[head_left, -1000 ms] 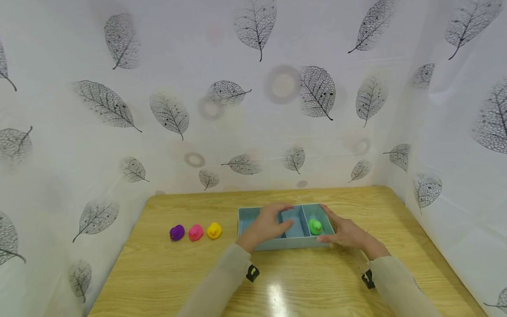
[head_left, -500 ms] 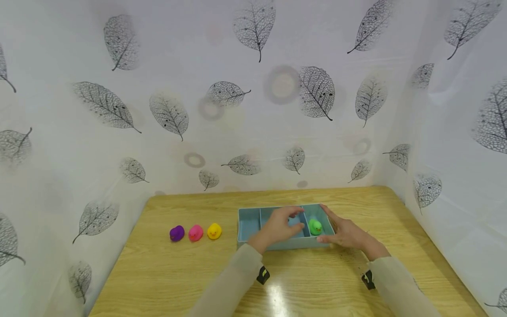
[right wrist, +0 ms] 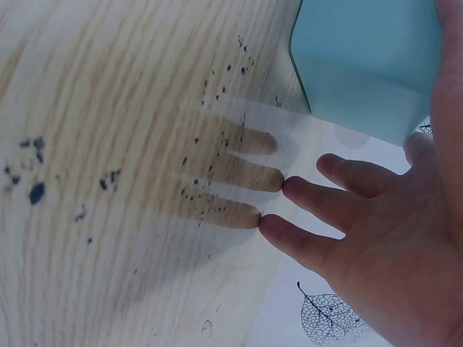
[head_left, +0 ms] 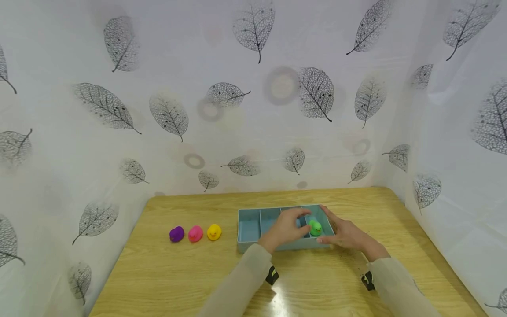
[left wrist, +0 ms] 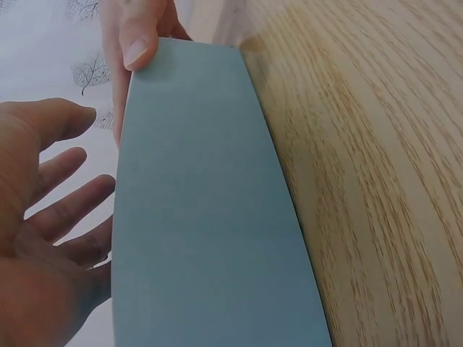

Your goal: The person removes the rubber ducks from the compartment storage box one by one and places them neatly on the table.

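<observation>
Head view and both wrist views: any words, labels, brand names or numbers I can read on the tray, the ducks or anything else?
None can be read.
The blue tray is plain, the green duck and the three ducks on the table carry no print, and the curtain shows only leaf patterns.
The dark wrist clips are too small to tell.

Small green rubber duck (head_left: 315, 227), upright in the rightmost compartment of the light-blue divided tray (head_left: 248, 230).
</observation>
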`<action>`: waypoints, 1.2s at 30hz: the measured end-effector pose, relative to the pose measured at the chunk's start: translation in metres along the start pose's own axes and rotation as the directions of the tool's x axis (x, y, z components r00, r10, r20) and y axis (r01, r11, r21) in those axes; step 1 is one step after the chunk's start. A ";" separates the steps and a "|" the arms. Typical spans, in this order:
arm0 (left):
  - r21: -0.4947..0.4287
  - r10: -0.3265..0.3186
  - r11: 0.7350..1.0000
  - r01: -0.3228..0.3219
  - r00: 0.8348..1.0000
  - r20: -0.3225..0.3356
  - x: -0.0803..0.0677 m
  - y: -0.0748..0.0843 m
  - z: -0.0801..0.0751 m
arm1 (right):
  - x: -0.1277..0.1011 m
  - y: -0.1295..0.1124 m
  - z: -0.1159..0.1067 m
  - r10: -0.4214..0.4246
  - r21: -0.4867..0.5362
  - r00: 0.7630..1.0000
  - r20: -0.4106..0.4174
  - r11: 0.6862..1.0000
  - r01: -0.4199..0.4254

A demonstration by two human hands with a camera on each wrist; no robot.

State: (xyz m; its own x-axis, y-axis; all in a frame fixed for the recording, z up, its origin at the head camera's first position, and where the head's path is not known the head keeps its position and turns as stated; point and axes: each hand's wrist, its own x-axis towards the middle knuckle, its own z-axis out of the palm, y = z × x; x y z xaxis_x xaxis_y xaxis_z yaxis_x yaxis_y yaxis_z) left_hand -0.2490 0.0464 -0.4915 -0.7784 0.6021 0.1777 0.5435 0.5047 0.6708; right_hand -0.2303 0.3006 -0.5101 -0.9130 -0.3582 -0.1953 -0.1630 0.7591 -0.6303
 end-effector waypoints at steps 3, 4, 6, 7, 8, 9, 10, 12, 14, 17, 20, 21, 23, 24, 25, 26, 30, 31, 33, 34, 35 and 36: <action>0.005 -0.028 1.000 0.028 0.999 0.020 0.003 0.002 0.003 | 0.000 0.001 0.000 -0.002 -0.002 1.000 0.001 1.000 0.002; 0.006 -0.032 0.999 0.032 0.999 0.026 0.003 0.003 0.004 | 0.000 0.002 0.000 -0.003 -0.004 1.000 0.001 1.000 0.003; 0.014 -0.042 0.999 0.041 0.998 0.038 0.005 0.004 0.006 | 0.000 0.002 0.000 -0.004 -0.009 1.000 0.001 1.000 0.004; 0.022 -0.045 0.999 0.044 0.998 0.041 0.006 0.004 0.007 | 0.000 0.003 0.000 -0.006 -0.010 1.000 0.001 1.000 0.006; 0.024 -0.047 0.999 0.046 0.998 0.043 0.007 0.005 0.007 | 0.000 0.003 0.000 -0.009 -0.011 1.000 0.001 1.000 0.009; 0.030 -0.049 0.998 0.048 0.998 0.047 0.008 0.005 0.008 | 0.000 0.003 0.000 -0.011 -0.011 1.000 0.002 1.000 0.011; 0.033 -0.053 0.998 0.051 0.997 0.052 0.009 0.005 0.009 | 0.000 0.003 0.000 -0.013 -0.009 1.000 0.001 1.000 0.013; 0.039 -0.057 0.998 0.055 0.997 0.058 0.011 0.004 0.011 | 0.000 0.003 -0.001 -0.015 -0.008 1.000 0.002 1.000 0.015; 0.039 -0.064 0.997 0.061 0.996 0.062 0.013 0.004 0.012 | 0.000 0.003 -0.001 -0.016 -0.007 1.000 0.004 1.000 0.016; 0.053 -0.073 0.996 0.070 0.995 0.066 0.016 0.003 0.015 | 0.001 0.003 -0.001 -0.015 -0.009 1.000 0.007 1.000 0.015; 0.075 -0.083 0.994 0.078 0.994 0.070 0.020 0.002 0.016 | 0.001 0.004 -0.001 -0.014 -0.009 1.000 0.009 1.000 0.014; 0.084 -0.086 0.993 0.080 0.994 0.073 0.021 0.002 0.017 | 0.001 0.004 -0.001 -0.015 -0.009 1.000 0.009 1.000 0.015; 0.095 -0.094 0.992 0.086 0.992 0.079 0.023 0.002 0.018 | 0.001 0.004 -0.001 -0.019 -0.008 1.000 0.009 1.000 0.019; 0.096 -0.097 0.991 0.089 0.992 0.084 0.024 0.002 0.019 | 0.001 0.004 -0.001 -0.021 -0.007 1.000 0.010 1.000 0.021; 0.097 -0.101 0.991 0.092 0.991 0.090 0.025 0.001 0.019 | 0.001 0.004 -0.001 -0.022 -0.007 1.000 0.010 1.000 0.022; 0.096 -0.104 0.991 0.095 0.990 0.096 0.026 0.001 0.020 | 0.000 0.004 -0.001 -0.024 -0.006 1.000 0.011 1.000 0.024; 0.095 -0.123 0.989 0.112 0.985 0.123 0.030 0.001 0.023 | 0.000 0.004 -0.001 -0.021 0.000 1.000 0.015 1.000 0.021; 0.098 -0.130 0.988 0.118 0.983 0.127 0.031 0.001 0.024 | 0.000 0.003 -0.001 -0.018 0.003 1.000 0.016 1.000 0.018; 0.107 -0.145 0.986 0.131 0.980 0.134 0.033 0.002 0.025 | -0.001 0.003 -0.001 -0.011 0.007 1.000 0.016 1.000 0.011; 0.110 -0.156 0.984 0.142 0.978 0.138 0.033 0.002 0.026 | -0.001 0.003 -0.001 -0.007 0.010 1.000 0.016 1.000 0.007; 0.114 -0.166 0.982 0.151 0.976 0.140 0.034 0.002 0.027 | -0.001 0.002 -0.001 -0.003 0.012 1.000 0.014 1.000 0.003; 0.119 -0.176 0.980 0.160 0.974 0.141 0.035 0.003 0.027 | -0.001 0.002 -0.001 0.000 0.013 1.000 0.013 1.000 0.000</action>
State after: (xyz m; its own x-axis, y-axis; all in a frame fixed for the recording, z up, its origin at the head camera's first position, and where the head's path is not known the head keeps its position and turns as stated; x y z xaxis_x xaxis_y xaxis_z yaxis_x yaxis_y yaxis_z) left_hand -0.2664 0.0861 -0.5029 -0.8098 0.5849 -0.0463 0.4455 0.6643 0.6002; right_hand -0.2303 0.3033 -0.5105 -0.9080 -0.3654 -0.2051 -0.1581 0.7520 -0.6400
